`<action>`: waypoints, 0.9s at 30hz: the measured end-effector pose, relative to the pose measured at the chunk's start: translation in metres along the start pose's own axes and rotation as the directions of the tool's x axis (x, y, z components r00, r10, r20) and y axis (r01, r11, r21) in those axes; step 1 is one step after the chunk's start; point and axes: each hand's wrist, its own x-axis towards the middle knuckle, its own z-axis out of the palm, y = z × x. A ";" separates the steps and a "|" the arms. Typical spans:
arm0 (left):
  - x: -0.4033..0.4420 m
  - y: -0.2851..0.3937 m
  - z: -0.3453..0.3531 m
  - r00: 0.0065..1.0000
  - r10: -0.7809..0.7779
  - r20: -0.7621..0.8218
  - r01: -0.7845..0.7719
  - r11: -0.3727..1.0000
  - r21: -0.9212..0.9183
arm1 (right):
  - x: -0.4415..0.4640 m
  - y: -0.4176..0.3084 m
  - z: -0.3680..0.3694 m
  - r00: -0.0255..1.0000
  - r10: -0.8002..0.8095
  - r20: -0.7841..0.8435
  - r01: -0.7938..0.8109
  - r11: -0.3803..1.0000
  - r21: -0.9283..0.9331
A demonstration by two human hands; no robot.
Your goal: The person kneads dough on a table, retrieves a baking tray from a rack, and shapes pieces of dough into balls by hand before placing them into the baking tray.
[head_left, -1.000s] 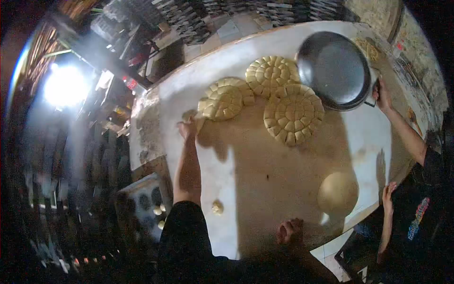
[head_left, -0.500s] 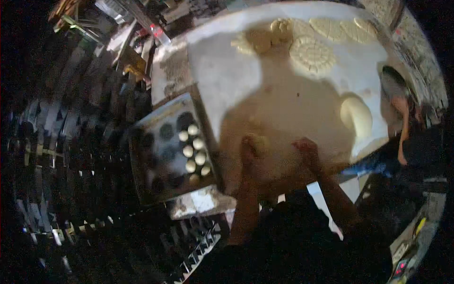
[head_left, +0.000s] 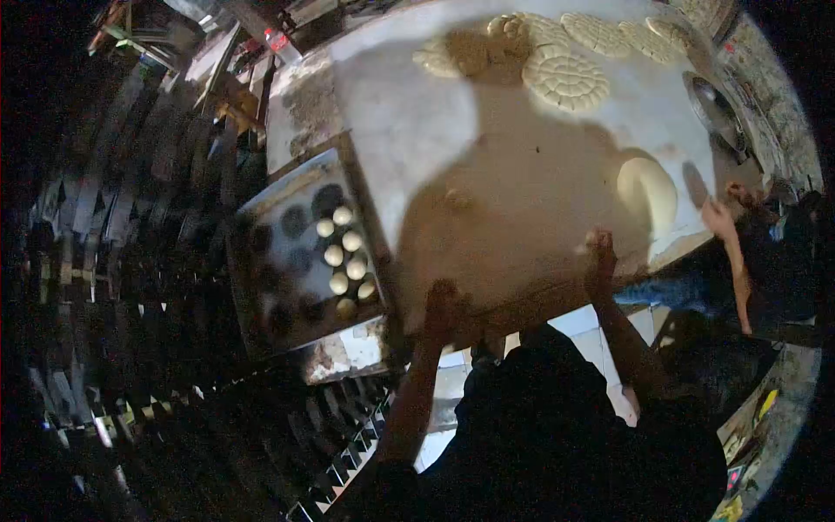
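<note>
Sitting at your far left, one tray bears eight countable dough balls, gathered along its right side. Next comes your left hand, dark at the near edge of the table; you cannot tell whether it is clenched or loose. One small dough lump lies on the table straight beyond it, apart from both hands, nearer your left; it looks roundish, with no clear long axis. Across the far side lie at least five scored dough rounds, some overlapping. Your right hand is at the near edge, fingers seemingly curled, its grip unclear. Just beyond its right lies one smooth dough round; farther right, another person's hand.
</note>
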 end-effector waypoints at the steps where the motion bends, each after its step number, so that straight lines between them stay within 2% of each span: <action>1: 0.009 0.014 -0.008 0.993 0.039 0.110 -0.051 0.993 0.110 | 0.011 0.043 -0.027 0.979 -0.137 0.149 0.174 0.944 -0.280; 2: 0.033 0.023 -0.015 0.974 -0.022 0.224 -0.023 0.980 0.198 | 0.021 0.067 -0.050 0.880 -0.297 0.371 0.462 0.718 -0.521; 3: 0.056 0.033 -0.022 0.939 -0.083 0.334 -0.017 0.958 0.288 | 0.028 0.072 -0.064 0.777 -0.324 0.540 0.622 0.527 -0.579; 4: 0.094 0.036 -0.030 0.868 -0.238 0.435 0.068 0.926 0.371 | 0.033 0.047 -0.064 0.700 -0.319 0.638 0.704 0.457 -0.544; 6: 0.107 -0.010 0.001 0.980 -0.042 0.195 -0.029 0.937 0.347 | 0.075 0.037 -0.041 0.744 -0.348 0.570 0.657 0.538 -0.528; 8: 0.131 0.001 0.040 0.998 -0.010 0.068 -0.010 0.958 0.287 | 0.097 0.023 -0.002 0.795 -0.359 0.489 0.592 0.632 -0.499; 9: 0.138 0.016 0.055 0.968 -0.162 0.192 0.117 0.967 0.226 | 0.097 0.020 0.021 0.800 -0.370 0.473 0.585 0.657 -0.475; 10: 0.144 0.032 0.070 0.897 -0.312 0.314 0.260 0.945 0.199 | 0.083 0.023 0.036 0.781 -0.387 0.491 0.607 0.658 -0.447; 11: 0.150 0.047 0.085 0.792 -0.445 0.418 0.391 0.896 0.213 | 0.068 0.026 0.047 0.746 -0.408 0.526 0.643 0.649 -0.408; 12: 0.129 0.067 0.090 0.754 -0.475 0.454 0.434 0.879 0.199 | 0.047 0.034 0.052 0.683 -0.432 0.589 0.698 0.623 -0.353; 15: 0.063 0.087 0.068 0.872 -0.329 0.361 0.265 0.940 0.216 | 0.038 0.053 0.006 0.420 -0.413 0.808 0.840 0.514 -0.174; 16: 0.049 0.077 0.054 0.892 -0.289 0.348 0.208 0.945 0.253 | 0.053 0.058 -0.011 0.383 -0.376 0.844 0.841 0.519 -0.150; 17: 0.042 0.055 0.033 0.906 -0.277 0.319 0.176 0.934 0.310 | 0.077 0.050 -0.019 0.389 -0.346 0.854 0.830 0.534 -0.162; 18: 0.054 0.040 0.017 0.921 -0.303 0.247 0.202 0.910 0.362 | 0.095 0.043 -0.017 0.452 -0.325 0.830 0.812 0.536 -0.232; 19: 0.068 0.029 0.010 0.928 -0.339 0.153 0.265 0.891 0.368 | 0.112 0.038 -0.003 0.564 -0.317 0.763 0.764 0.551 -0.336; 20: 0.093 0.021 0.016 0.889 -0.458 0.005 0.448 0.872 0.200 | 0.125 0.029 0.016 0.663 -0.321 0.677 0.705 0.572 -0.420; 21: 0.119 0.015 0.036 0.810 -0.581 -0.072 0.581 0.813 -0.030 | 0.130 0.021 0.038 0.736 -0.322 0.596 0.645 0.600 -0.473; 22: 0.138 0.019 0.057 0.750 -0.654 -0.098 0.645 0.756 -0.111 | 0.131 0.017 0.060 0.767 -0.405 0.497 0.634 0.597 -0.492; 23: 0.161 0.042 0.059 0.869 -0.493 -0.033 0.481 0.827 0.291 | 0.117 0.017 0.066 0.757 -0.421 0.500 0.643 0.617 -0.454; 25: 0.125 0.049 0.091 0.856 -0.517 0.004 0.505 0.839 0.204 | 0.087 0.021 0.077 0.719 -0.483 0.499 0.679 0.640 -0.360; 26: 0.108 0.059 0.094 0.851 -0.525 0.001 0.520 0.843 0.135 | 0.082 0.038 0.069 0.609 -0.520 0.599 0.746 0.631 -0.211; 27: 0.108 0.097 0.074 0.846 -0.531 -0.039 0.532 0.846 0.012 | 0.075 0.053 0.047 0.522 -0.508 0.685 0.807 0.554 -0.204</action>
